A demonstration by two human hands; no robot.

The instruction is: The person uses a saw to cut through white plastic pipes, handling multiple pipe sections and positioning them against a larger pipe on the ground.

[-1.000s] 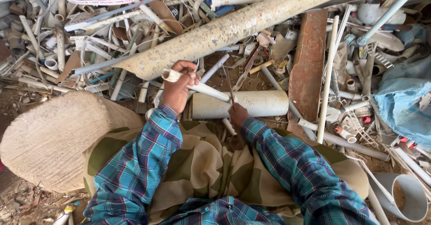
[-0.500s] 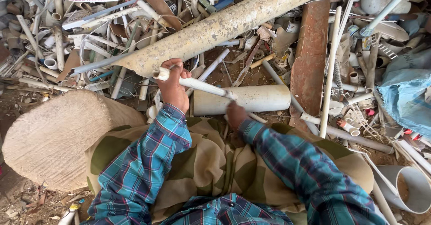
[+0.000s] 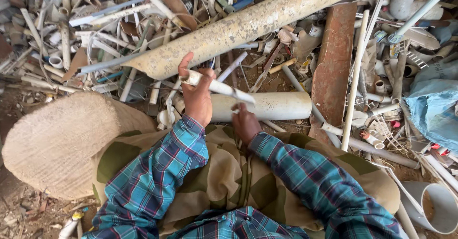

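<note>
1. The left hand (image 3: 198, 96) is raised in front of the lap, its fingers (image 3: 187, 66) clenched round the upper end of a thin white pipe (image 3: 222, 87).
2. That thin white pipe slants down toward 4 o'clock from the left hand and crosses in front of a short, thick white pipe (image 3: 272, 106) lying flat on the ground.
3. The right hand (image 3: 245, 123) sits at 5 o'clock of the left, low against the thick pipe and near the lower end of the thin one. Whether its fingers are clenched on anything, I cannot tell; the hand is seen from behind.
4. Both forearms wear blue-green checked sleeves (image 3: 162, 182), over a lap covered by camouflage cloth (image 3: 224, 182).
5. At 9 o'clock of the lap lies a bulging burlap sack (image 3: 62, 143).
6. At 12 o'clock of the hands, a long, dirty, yellowish pipe (image 3: 257, 22) runs slantwise over a heap of scrap pipes and plastic bits.
7. At 2 o'clock stands a rusty metal strip (image 3: 336, 67), and at 3 o'clock a crumpled blue plastic sheet (image 3: 436, 110).
</note>
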